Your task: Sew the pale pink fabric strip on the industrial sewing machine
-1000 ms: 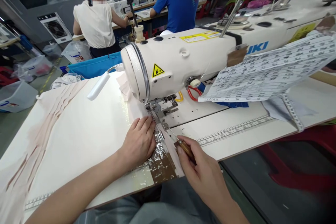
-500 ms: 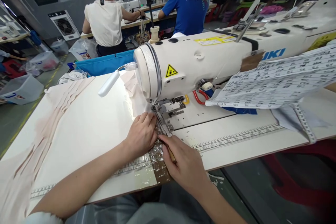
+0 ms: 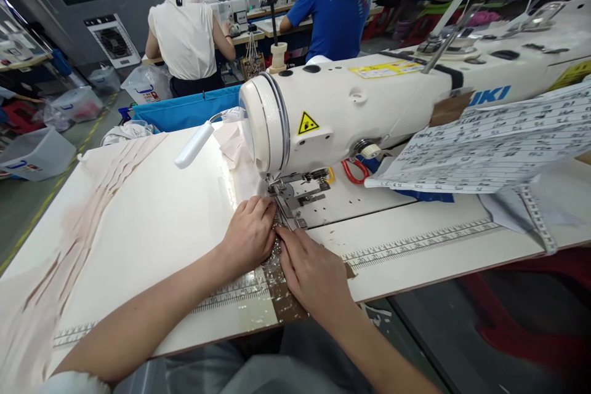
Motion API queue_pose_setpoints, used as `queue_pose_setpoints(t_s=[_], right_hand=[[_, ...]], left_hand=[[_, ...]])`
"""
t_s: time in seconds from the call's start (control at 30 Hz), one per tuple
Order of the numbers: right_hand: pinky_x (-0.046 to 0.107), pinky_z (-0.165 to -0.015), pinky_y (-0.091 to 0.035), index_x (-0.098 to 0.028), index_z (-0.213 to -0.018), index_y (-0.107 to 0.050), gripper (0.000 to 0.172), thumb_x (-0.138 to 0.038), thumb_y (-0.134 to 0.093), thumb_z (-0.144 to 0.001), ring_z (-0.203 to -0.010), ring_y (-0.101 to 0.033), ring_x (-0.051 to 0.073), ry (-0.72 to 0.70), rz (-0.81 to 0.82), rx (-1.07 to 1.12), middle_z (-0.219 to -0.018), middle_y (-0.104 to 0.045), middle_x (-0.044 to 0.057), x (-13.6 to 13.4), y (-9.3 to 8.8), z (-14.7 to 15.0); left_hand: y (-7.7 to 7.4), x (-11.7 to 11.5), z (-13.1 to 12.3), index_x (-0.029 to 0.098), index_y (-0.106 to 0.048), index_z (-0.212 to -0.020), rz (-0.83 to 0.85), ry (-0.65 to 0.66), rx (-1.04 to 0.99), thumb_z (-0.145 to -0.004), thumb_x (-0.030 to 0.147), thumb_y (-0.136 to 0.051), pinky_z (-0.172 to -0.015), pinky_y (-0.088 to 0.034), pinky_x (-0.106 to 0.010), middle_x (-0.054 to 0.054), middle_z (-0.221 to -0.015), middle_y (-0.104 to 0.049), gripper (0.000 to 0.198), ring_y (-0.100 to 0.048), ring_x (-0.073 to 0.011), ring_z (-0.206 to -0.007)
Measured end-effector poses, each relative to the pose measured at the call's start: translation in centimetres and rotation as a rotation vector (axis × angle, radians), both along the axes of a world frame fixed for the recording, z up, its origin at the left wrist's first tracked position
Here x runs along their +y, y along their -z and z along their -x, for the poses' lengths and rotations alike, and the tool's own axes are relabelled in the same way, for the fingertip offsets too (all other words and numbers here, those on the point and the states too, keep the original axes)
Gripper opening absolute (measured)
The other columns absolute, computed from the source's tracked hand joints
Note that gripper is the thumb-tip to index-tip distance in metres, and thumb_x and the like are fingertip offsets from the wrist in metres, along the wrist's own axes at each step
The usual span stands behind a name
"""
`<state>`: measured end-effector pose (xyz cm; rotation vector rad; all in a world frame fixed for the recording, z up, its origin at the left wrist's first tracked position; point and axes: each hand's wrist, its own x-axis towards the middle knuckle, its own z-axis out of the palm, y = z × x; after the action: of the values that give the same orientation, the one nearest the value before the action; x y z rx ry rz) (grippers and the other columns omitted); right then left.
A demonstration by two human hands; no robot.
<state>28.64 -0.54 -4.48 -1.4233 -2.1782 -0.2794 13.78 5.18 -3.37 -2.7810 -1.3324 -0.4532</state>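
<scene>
A white sewing machine [image 3: 323, 104] reaches over the table, its presser foot [image 3: 276, 188] low over the metal plate. Pale pink fabric [image 3: 242, 163] lies behind and left of the foot and runs down to my fingertips. My left hand [image 3: 250, 231] is closed, knuckles bent, pressing the fabric just in front of the foot. Close beside it, my right hand [image 3: 316, 271] has its fingers drawn together, tips meeting near the left hand; whatever they pinch is hidden. Under both hands lies a shiny brown-taped strip [image 3: 279, 292] of the table, flecked with white bits.
Long pleated pink fabric [image 3: 99, 209] hangs over the table's left side. Red-handled scissors [image 3: 354, 171] lie behind the machine's plate. Written sheets [image 3: 489, 141] lean at the right. A small white lamp [image 3: 194, 144] stands left of the machine head. Two people work beyond.
My right hand has moved slightly up and closer to the left hand; the brown stick-like thing seen under its fingers before is now out of sight. My left hand stays nearly still.
</scene>
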Motion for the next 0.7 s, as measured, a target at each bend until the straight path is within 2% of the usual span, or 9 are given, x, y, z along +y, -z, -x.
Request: queue_pose_setpoints(t_s=[0.3, 0.4, 0.47, 0.6, 0.7], right_hand=[[0.03, -0.049, -0.041, -0.01, -0.121, -0.058, 0.037, -0.006, -0.048, -0.086, -0.06, -0.065, 0.02, 0.108, 0.103, -0.143, -0.087, -0.07, 0.01, 0.1, 0.0, 1.2], [0.03, -0.048, -0.042, -0.011, -0.119, -0.06, 0.033, -0.009, -0.047, -0.088, -0.059, -0.065, 0.02, 0.073, 0.097, -0.1, -0.089, -0.07, 0.01, -0.2, -0.3, 0.8], [0.028, -0.049, -0.044, -0.013, -0.118, -0.061, 0.031, -0.014, -0.043, -0.093, -0.062, -0.066, 0.019, 0.002, 0.099, 0.0, -0.09, -0.071, 0.01, -0.6, -0.5, -0.1], [0.025, -0.068, -0.054, -0.017, -0.12, -0.058, 0.029, -0.022, -0.039, -0.099, -0.087, -0.069, 0.019, -0.155, 0.227, 0.351, -0.102, -0.071, 0.01, -1.3, -0.3, -3.1], [0.025, -0.076, -0.057, -0.022, -0.119, -0.058, 0.026, -0.024, -0.043, -0.098, -0.097, -0.068, 0.02, -0.154, 0.269, 0.482, -0.11, -0.07, 0.009, -1.1, 0.3, -4.9]], left_hand=[[0.3, 0.8, 0.4, 0.007, -0.052, -0.126, 0.021, -0.028, -0.037, -0.092, 0.021, -0.04, -0.096, -0.045, -0.044, -0.016, -0.125, -0.054, 0.039, -0.049, -0.0283, -0.114], [0.0, 0.8, 0.8, 0.008, -0.054, -0.124, 0.031, -0.018, -0.065, -0.092, 0.019, -0.039, -0.098, -0.044, -0.044, -0.014, -0.125, -0.056, 0.037, -0.048, -0.0271, -0.116], [-0.4, 1.1, 1.3, 0.011, -0.055, -0.123, 0.027, -0.029, -0.098, -0.092, 0.017, -0.038, -0.097, -0.044, -0.044, -0.012, -0.124, -0.057, 0.036, -0.049, -0.0257, -0.115], [-1.8, 3.9, 2.6, 0.014, -0.058, -0.119, -0.049, -0.125, -0.171, -0.091, 0.014, -0.037, -0.088, -0.047, -0.042, -0.011, -0.116, -0.06, 0.035, -0.052, -0.026, -0.109], [-2.3, 7.8, 3.1, 0.013, -0.062, -0.115, -0.013, -0.161, -0.175, -0.093, 0.018, -0.035, -0.089, -0.047, -0.04, -0.012, -0.115, -0.061, 0.034, -0.054, -0.0261, -0.108]])
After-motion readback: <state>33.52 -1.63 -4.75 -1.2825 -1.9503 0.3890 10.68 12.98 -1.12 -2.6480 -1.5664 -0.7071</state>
